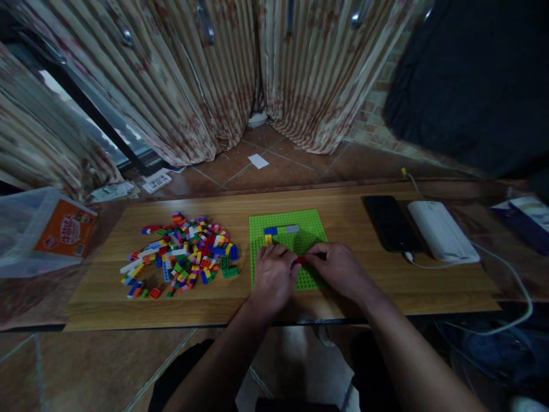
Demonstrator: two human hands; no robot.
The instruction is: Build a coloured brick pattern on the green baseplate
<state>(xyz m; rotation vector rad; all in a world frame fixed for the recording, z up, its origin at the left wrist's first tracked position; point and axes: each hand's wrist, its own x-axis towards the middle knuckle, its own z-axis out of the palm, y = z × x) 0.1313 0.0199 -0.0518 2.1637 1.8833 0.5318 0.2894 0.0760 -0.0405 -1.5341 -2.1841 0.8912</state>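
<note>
A lime-green studded baseplate [283,221] lies on the table in front of me. On its upper part sit a blue brick [270,231], a grey brick [292,229] and a yellow brick [268,240]. Over the plate's lower part, my right hand [337,264] pinches a small red brick [302,260] between thumb and finger. My left hand [275,276] rests over the plate's left side with its fingers curled, its fingertips meeting the red brick's left end. Whether the red brick is seated on the studs, I cannot tell.
Left of the plate, loose multicoloured bricks [184,252] are heaped on the wooden table [240,312]. A black phone [392,223] and a white power bank [441,232] with a cable lie on the right. A clear plastic bin [26,217] stands beyond the left end.
</note>
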